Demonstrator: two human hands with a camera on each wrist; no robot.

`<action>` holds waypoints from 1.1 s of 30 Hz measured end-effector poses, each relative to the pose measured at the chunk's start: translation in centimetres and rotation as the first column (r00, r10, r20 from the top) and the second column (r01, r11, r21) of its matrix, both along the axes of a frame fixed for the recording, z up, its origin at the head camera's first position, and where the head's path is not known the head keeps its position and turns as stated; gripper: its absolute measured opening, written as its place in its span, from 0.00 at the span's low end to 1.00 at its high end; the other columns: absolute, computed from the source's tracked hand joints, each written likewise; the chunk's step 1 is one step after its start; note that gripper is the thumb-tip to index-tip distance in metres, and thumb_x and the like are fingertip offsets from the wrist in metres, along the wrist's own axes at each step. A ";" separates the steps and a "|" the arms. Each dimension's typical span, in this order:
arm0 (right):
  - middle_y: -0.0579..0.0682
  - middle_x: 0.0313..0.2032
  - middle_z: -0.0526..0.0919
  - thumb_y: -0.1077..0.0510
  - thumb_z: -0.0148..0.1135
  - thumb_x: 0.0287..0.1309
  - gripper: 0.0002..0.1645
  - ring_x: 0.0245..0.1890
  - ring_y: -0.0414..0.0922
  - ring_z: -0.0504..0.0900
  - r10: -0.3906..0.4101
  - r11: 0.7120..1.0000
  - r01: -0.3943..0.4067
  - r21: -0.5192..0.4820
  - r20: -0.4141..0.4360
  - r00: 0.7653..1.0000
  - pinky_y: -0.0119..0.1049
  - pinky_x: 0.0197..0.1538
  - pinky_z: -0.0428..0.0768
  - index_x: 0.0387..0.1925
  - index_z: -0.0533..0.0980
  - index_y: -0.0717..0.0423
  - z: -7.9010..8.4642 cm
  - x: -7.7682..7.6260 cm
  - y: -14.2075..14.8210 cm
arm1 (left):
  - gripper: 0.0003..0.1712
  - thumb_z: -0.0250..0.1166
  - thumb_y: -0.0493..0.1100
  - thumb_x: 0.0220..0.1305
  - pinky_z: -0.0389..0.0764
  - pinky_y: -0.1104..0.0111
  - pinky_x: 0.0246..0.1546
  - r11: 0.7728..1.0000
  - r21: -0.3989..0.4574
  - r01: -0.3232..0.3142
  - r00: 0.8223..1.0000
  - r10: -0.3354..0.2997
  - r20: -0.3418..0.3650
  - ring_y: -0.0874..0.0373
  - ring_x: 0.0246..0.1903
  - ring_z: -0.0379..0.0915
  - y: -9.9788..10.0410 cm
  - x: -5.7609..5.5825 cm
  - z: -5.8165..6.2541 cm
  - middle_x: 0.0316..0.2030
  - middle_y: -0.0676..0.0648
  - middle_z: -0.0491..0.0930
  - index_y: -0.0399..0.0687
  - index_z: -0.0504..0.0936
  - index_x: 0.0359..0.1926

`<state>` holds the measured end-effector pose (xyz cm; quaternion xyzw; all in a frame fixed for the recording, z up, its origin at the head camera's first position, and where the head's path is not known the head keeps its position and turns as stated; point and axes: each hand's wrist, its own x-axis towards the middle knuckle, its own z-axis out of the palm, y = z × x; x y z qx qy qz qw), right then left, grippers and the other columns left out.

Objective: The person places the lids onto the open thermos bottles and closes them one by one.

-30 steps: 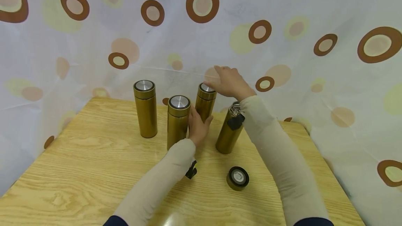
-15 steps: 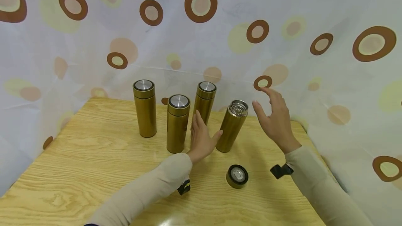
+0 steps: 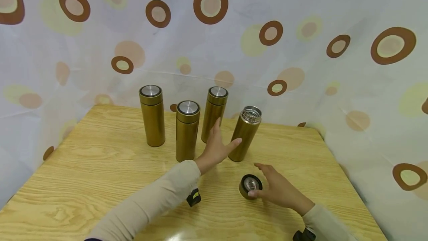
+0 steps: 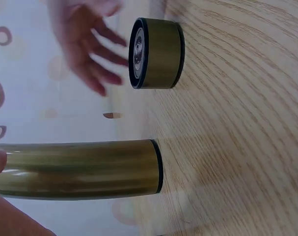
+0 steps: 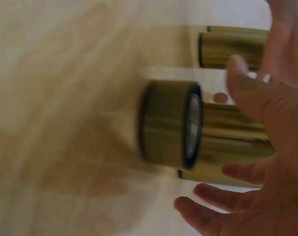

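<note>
A gold thermos bottle without its lid stands upright at the right of the group, its steel threaded mouth showing. Beside it my left hand is spread, thumb close to the bottle's side, fingers pointing toward the bottles behind. In front, the loose lid lies upside down on the table, its inner side facing up. My right hand reaches around this lid from the right, fingers apart and thumb over its near rim. The right wrist view shows the lid between thumb and spread fingers.
Three more gold thermos bottles with silver-topped lids stand to the left: a far-left bottle, a front bottle and a back bottle. The wooden table ends at a patterned curtain behind.
My right hand has left the top of the back bottle, swung right, and come down to the loose lid. My left hand has moved right from the front bottle toward the lidless bottle.
</note>
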<state>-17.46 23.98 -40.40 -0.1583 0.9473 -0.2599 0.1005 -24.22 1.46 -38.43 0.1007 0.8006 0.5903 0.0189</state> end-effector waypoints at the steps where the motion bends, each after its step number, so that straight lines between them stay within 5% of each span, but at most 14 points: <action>1: 0.67 0.62 0.65 0.36 0.71 0.47 0.58 0.51 0.60 0.76 0.011 1.000 -0.012 0.023 0.016 1.000 0.58 0.51 0.77 0.70 0.57 0.62 -0.4 0.1 0.0 | 0.56 0.65 0.57 0.61 0.53 0.46 0.69 1.000 0.006 0.003 1.000 -0.003 0.001 0.44 0.73 0.41 0.0 0.0 0.1 0.74 0.40 0.42 0.50 0.37 0.76; 8: 0.63 0.49 0.75 0.44 0.77 0.42 0.51 0.43 0.52 0.80 0.116 0.989 -0.108 0.105 -0.076 0.990 0.51 0.45 0.81 0.61 0.65 0.68 -2.1 0.3 -0.2 | 0.55 0.66 0.57 0.61 0.55 0.47 0.68 0.999 0.021 0.044 0.999 -0.044 -0.018 0.46 0.72 0.45 0.2 -0.3 0.2 0.74 0.45 0.47 0.53 0.39 0.76; 13: 0.57 0.43 0.77 0.49 0.79 0.40 0.44 0.41 0.50 0.80 0.115 0.986 -0.100 0.131 -0.111 0.987 0.48 0.42 0.81 0.54 0.69 0.67 -2.0 0.2 -0.6 | 0.55 0.66 0.57 0.60 0.58 0.47 0.67 0.997 0.039 0.059 0.998 -0.059 -0.018 0.46 0.71 0.48 0.4 -0.6 0.6 0.73 0.46 0.51 0.54 0.40 0.76; 33: 0.58 0.48 0.78 0.46 0.79 0.40 0.45 0.46 0.52 0.80 0.108 0.993 -0.108 0.046 -0.017 0.994 0.51 0.48 0.80 0.53 0.68 0.65 -1.6 0.6 -0.8 | 0.57 0.70 0.56 0.56 0.59 0.50 0.68 0.990 -0.015 0.141 0.988 -0.142 -0.067 0.49 0.71 0.50 1.6 -2.5 1.1 0.73 0.47 0.51 0.57 0.41 0.76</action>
